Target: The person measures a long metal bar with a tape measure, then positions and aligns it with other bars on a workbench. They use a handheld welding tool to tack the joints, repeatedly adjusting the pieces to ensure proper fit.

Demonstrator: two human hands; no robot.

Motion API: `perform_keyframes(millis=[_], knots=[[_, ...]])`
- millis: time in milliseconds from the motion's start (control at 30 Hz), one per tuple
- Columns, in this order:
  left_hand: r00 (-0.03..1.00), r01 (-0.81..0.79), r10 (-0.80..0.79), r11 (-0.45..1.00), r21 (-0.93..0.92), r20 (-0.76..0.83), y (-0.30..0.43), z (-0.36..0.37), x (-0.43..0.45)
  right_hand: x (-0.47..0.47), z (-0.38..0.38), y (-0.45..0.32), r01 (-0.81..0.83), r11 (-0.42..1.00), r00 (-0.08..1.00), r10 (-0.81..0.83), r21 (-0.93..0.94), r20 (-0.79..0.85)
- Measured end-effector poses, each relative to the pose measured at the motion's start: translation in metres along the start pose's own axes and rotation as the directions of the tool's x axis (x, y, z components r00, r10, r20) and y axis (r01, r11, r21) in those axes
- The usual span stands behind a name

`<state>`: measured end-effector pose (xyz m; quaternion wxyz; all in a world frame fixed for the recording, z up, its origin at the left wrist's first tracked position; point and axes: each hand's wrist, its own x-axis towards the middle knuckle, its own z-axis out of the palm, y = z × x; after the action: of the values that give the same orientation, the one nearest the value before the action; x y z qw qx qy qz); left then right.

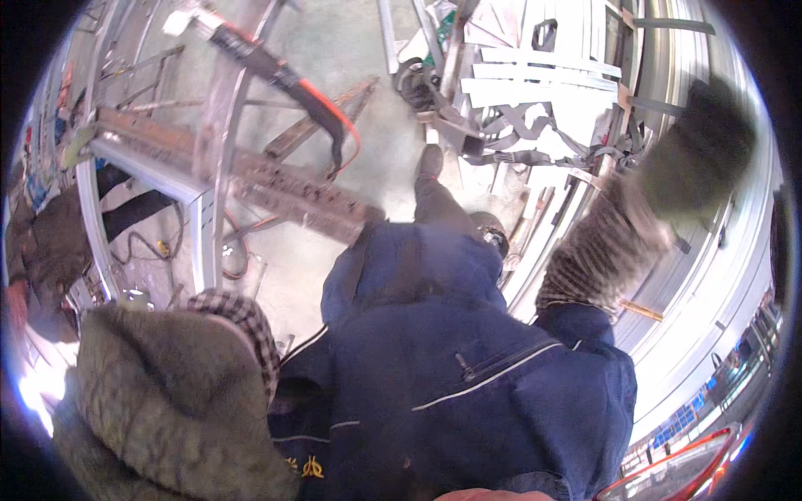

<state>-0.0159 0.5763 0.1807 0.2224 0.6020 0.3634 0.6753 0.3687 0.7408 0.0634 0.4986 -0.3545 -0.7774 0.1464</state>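
Note:
My left hand (182,401) is raised very close to the camera at the lower left, in a thick olive-grey glove with a black-and-white checked cuff. Its fingers cannot be made out. My right hand (702,153) reaches out to the right in a dark olive glove, blurred, with a striped knit sleeve (595,250) on the forearm. It appears over long pale metal profiles (677,325); whether it touches them is unclear. Nothing held can be seen at either hand. A black cable bundle with a red hose (276,75) crosses the upper left.
A galvanized metal frame (203,232) and a rusty steel beam (288,194) stand at left. Another person (53,250) in dark clothes bends at the far left. Grey straps (526,134) and white strips (545,81) lie ahead. A red-rimmed clear lens (677,466) shows lower right.

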Motion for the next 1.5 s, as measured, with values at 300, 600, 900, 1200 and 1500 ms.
perform_keyframes(millis=[300,600,900,1200,1500], knots=[[0.65,0.501,-0.599,0.8,-0.33,-0.468,-0.076,0.073,-0.035,-0.352,0.232,0.324,-0.684,-0.598,-0.5,0.801,0.418,0.329],[0.256,0.939,-0.966,0.245,0.242,-0.018,-0.138,0.021,-0.153,-0.395,0.31,0.352,-0.656,-0.482,-0.158,0.84,0.58,0.519],[0.332,0.881,-0.94,0.339,0.329,0.081,-0.095,-0.018,-0.171,-0.319,0.154,0.273,-0.494,-0.315,-0.047,0.94,0.811,0.337],[0.599,0.774,-0.788,0.615,0.15,0.141,-0.027,-0.093,-0.217,-0.264,0.054,0.019,-0.822,0.1,0.172,0.982,0.561,0.076],[0.75,0.627,-0.659,0.735,0.257,0.053,0.032,-0.206,-0.266,-0.171,0.158,-0.245,-0.769,0.567,0.619,0.776,0.295,0.124]])
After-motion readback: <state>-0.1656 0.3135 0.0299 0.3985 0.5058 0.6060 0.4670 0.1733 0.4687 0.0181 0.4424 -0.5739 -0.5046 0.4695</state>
